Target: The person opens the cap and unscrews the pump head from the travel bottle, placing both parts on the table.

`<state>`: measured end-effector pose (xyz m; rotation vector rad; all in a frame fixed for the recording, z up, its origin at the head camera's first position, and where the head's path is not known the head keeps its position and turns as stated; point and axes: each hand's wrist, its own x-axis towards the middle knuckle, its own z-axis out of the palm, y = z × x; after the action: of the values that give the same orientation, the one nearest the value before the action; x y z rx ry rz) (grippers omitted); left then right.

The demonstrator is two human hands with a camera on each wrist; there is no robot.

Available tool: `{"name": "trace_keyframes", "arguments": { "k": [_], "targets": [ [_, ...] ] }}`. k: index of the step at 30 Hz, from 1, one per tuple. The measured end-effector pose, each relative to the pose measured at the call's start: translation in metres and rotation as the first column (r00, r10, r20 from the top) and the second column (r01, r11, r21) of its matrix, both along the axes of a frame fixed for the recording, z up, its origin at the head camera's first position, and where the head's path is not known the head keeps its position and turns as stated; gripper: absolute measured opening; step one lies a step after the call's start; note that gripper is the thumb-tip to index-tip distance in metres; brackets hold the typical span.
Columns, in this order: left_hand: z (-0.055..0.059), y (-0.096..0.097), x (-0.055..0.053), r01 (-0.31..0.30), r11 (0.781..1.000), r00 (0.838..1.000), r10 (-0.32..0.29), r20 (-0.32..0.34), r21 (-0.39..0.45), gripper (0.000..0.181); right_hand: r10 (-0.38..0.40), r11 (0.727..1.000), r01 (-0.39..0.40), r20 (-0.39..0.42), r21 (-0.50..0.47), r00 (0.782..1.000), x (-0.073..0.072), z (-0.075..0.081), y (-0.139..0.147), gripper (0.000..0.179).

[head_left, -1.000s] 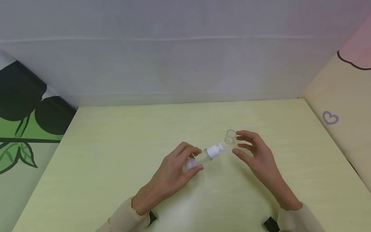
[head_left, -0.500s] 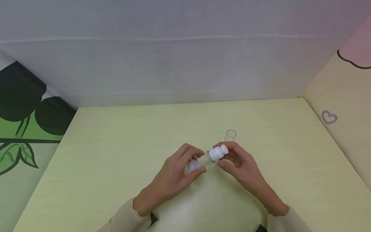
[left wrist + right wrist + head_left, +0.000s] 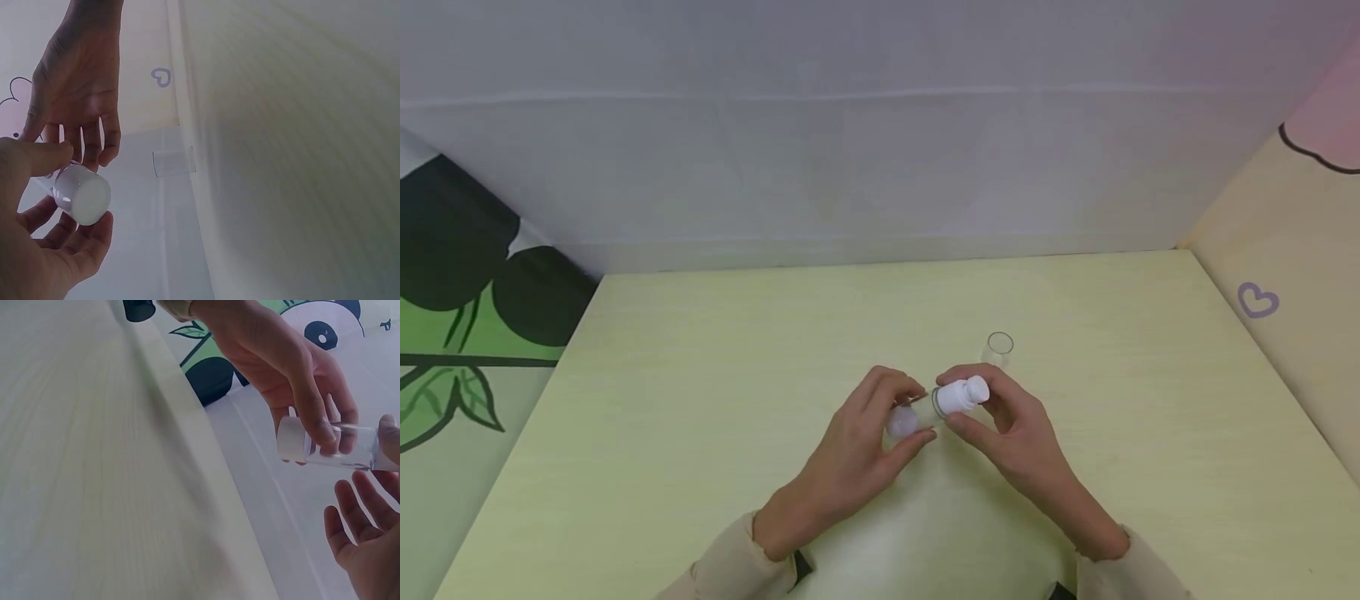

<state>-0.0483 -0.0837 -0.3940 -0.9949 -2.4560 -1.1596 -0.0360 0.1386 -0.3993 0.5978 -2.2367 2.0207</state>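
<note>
A small clear pump bottle with a white base and a white pump top is held tilted above the table, its pump toward the right. My left hand grips the bottle's lower body between thumb and fingers. At the collar of the pump top, my right hand pinches with thumb and forefinger; its other fingers are spread in the right wrist view. Beyond the right hand a clear cap stands on the table, its lower part hidden in the head view. The white bottle base faces the left wrist camera.
The pale wooden table reaches back to a grey-white cloth wall. On the right is a cream panel with a purple heart. A printed panel with dark shapes stands at the left.
My right hand has come from beside the clear cap, leftward, to the pump top and now pinches it. My left hand keeps the bottle nearly in place, its pump turned slightly toward the camera.
</note>
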Motion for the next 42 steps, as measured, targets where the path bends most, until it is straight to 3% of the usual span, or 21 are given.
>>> {"name": "trace_keyframes", "arguments": {
  "k": [6,10,16,20,25,30,35,42],
  "targets": [
    [0.000,0.001,0.001,-0.024,1.000,0.999,0.023,-0.034,-0.019,0.042,-0.032,0.999,0.031,-0.060,-0.012,0.998,0.004,0.003,-0.004,0.034],
    [-0.001,0.000,0.000,-0.007,0.999,0.997,0.009,-0.071,0.032,0.041,-0.030,0.999,0.028,-0.096,-0.020,0.995,0.004,0.005,-0.004,0.031],
    [0.001,-0.003,-0.004,0.102,0.981,0.993,-0.090,-0.081,0.163,0.039,0.040,0.999,-0.047,-0.241,-0.024,0.970,0.002,0.008,0.002,0.036],
    [0.004,-0.004,-0.005,0.169,0.965,0.984,-0.155,-0.084,0.199,0.039,0.087,0.995,-0.095,-0.312,-0.011,0.946,0.001,0.011,0.006,0.040],
    [0.004,-0.004,-0.004,0.170,0.964,0.985,-0.159,-0.072,0.203,0.039,0.121,0.992,-0.126,-0.253,-0.002,0.960,0.002,0.012,0.006,0.046],
    [0.003,-0.002,-0.002,0.151,0.967,0.988,-0.141,-0.062,0.207,0.040,0.141,0.986,-0.154,-0.180,-0.060,0.973,0.004,0.010,0.004,0.054],
    [0.002,-0.002,-0.001,0.141,0.969,0.990,-0.131,-0.060,0.205,0.041,0.148,0.979,-0.171,-0.189,-0.112,0.971,0.004,0.010,0.002,0.047],
    [0.000,-0.001,-0.001,0.133,0.970,0.990,-0.123,-0.061,0.203,0.043,0.164,0.974,-0.193,-0.225,-0.115,0.960,0.005,0.010,0.002,0.043]
  ]
}}
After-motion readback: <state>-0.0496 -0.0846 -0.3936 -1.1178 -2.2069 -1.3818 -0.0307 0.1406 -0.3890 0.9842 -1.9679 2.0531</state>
